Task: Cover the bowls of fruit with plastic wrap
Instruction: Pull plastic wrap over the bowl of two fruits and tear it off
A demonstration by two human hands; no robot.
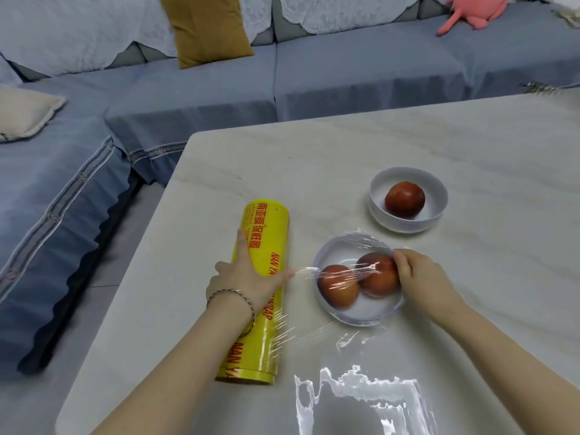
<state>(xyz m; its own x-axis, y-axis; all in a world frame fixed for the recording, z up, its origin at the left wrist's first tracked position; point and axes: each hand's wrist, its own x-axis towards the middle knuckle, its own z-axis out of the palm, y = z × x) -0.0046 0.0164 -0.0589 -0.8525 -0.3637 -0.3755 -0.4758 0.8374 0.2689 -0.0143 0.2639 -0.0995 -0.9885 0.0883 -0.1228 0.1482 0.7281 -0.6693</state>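
1 bowl (361, 310) half-wrapped; right hand (420, 274) pinches film (365, 241).

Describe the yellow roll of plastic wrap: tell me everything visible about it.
The yellow roll is a long glossy cylinder with red lettering. It lies on its side on the pale table, left of the near bowl, running away from the camera. The left hand rests flat on it. Clear film stretches from its right side over that bowl, where the right hand pinches it.
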